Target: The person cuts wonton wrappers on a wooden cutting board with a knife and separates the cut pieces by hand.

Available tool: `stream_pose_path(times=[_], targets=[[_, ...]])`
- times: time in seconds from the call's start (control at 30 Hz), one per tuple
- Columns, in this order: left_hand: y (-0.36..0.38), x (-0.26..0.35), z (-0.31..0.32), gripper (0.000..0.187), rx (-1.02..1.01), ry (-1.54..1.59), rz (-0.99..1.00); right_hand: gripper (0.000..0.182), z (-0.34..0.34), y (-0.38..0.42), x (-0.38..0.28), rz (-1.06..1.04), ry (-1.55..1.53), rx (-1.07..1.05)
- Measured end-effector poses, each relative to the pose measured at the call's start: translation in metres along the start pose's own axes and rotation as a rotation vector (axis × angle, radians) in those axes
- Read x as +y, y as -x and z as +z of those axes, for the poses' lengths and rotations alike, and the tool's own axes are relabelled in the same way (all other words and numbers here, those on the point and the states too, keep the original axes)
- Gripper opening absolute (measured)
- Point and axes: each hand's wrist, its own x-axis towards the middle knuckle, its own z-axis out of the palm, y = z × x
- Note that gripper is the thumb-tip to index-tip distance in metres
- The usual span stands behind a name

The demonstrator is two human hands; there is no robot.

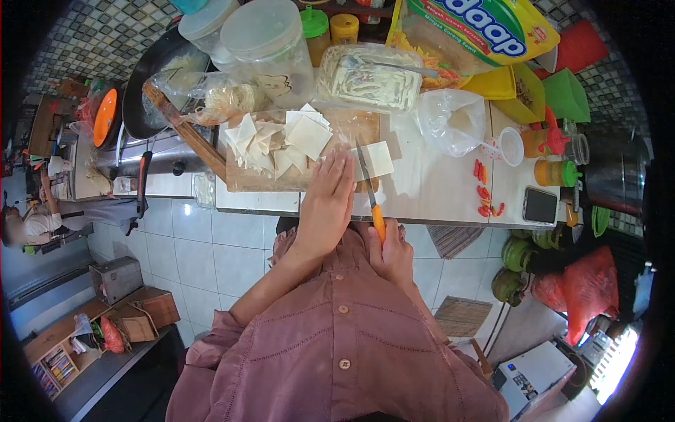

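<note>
My right hand (392, 254) is wrapped round the orange handle of a knife (366, 176), its blade pointing away from me across a pale square sheet of dough wrapper (380, 159). Beside the blade, my left hand (329, 193) lies flat with fingers stretched out, over the right part of the wooden cutting board (246, 181). Its fingertips hide whatever is beneath them. Cut triangular wrapper pieces (252, 141) are heaped on the board's left side, next to a stack of square wrappers (308, 133). The wrapper under the knife reaches past the board's right edge.
A plastic tub with white residue and a spoon (373, 81) stands behind the board. Red chillies (483, 193) and a phone (541, 205) lie to the right. A wok (140, 105) sits on the stove at left. Another person (49, 218) is at far left.
</note>
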Motion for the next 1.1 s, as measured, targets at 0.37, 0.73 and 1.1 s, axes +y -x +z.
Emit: stream_pose_path(times=[0.37, 0.73, 1.1], targets=[[-0.004, -0.010, 0.021, 0.046, 0.065, -0.124, -0.036, 0.022, 0.001, 0.001, 0.002, -0.058, 0.012, 0.040], [-0.005, -0.010, 0.021, 0.045, 0.067, -0.153, -0.025, 0.024, 0.001, 0.001, -0.002, -0.033, 0.014, 0.040], [-0.005, -0.009, 0.018, 0.045, 0.043, -0.095, -0.053, 0.023, -0.001, -0.006, -0.011, -0.075, 0.175, 0.090]])
